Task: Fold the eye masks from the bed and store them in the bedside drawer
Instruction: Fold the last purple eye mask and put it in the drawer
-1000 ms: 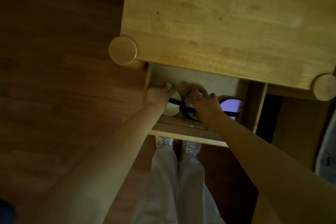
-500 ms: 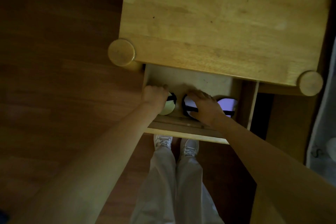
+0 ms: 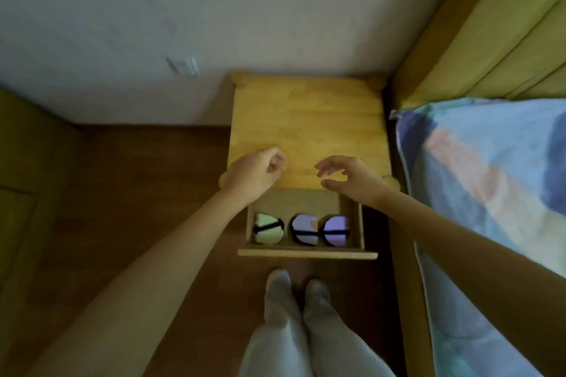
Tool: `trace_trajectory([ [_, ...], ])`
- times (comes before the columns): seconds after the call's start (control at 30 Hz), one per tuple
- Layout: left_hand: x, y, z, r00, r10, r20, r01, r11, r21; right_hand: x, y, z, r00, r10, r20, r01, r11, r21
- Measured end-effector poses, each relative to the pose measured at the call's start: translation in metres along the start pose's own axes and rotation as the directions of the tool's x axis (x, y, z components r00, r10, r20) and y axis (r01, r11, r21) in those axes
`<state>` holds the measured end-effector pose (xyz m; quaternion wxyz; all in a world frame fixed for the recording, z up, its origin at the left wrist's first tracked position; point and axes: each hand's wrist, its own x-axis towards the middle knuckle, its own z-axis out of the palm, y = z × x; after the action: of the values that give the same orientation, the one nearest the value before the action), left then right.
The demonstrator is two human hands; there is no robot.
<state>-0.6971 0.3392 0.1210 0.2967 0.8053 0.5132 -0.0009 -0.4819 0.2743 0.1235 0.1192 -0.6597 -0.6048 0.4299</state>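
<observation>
Three folded eye masks sit in the open bedside drawer (image 3: 307,253), in a row along its front: pale green mask (image 3: 268,232), lilac mask (image 3: 304,229), purple mask (image 3: 336,230), black straps running along the row. Left hand (image 3: 253,174) and right hand (image 3: 355,178) hover above the drawer, fingers loosely curled, holding nothing.

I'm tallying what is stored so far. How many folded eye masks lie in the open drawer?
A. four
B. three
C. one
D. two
B: the open drawer holds a row of three, a pale green mask at the left, a lilac mask in the middle and a purple mask at the right.
</observation>
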Motion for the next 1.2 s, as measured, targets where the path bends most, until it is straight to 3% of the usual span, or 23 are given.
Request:
trace_trajectory([
  [0.23,-0.061,0.118,-0.151,0.972,0.188,-0.139,-0.185,0.982,0.034,-0.116,-0.110,-0.127,0.963,-0.199,-0.182,0.169,0.971,-0.168],
  [0.33,-0.089,0.165,-0.213,0.946,0.278,-0.165,-0.251,0.953,0.168,-0.163,-0.151,-0.173,0.931,-0.279,-0.236,0.221,0.944,-0.246],
  [0.57,-0.146,0.232,-0.314,0.821,0.491,-0.292,-0.420,0.865,0.274,-0.268,-0.237,-0.232,0.814,-0.381,-0.438,0.239,0.908,-0.345],
  [0.73,-0.168,0.262,-0.353,0.678,0.694,-0.244,-0.593,0.712,0.375,-0.329,-0.269,-0.234,0.710,-0.339,-0.617,0.117,0.921,-0.372],
  [0.97,-0.203,0.310,-0.358,0.475,0.874,-0.105,-0.814,0.482,0.323,-0.423,-0.301,-0.187,0.516,-0.153,-0.843,-0.203,0.934,-0.294],
  [1.07,-0.224,0.339,-0.345,0.363,0.930,-0.057,-0.888,0.364,0.280,-0.478,-0.310,-0.162,0.428,-0.062,-0.902,-0.320,0.923,-0.215],
  [1.2,-0.274,0.386,-0.326,0.166,0.985,-0.041,-0.962,0.170,0.212,-0.562,-0.326,-0.118,0.248,0.040,-0.968,-0.433,0.899,-0.074],
])
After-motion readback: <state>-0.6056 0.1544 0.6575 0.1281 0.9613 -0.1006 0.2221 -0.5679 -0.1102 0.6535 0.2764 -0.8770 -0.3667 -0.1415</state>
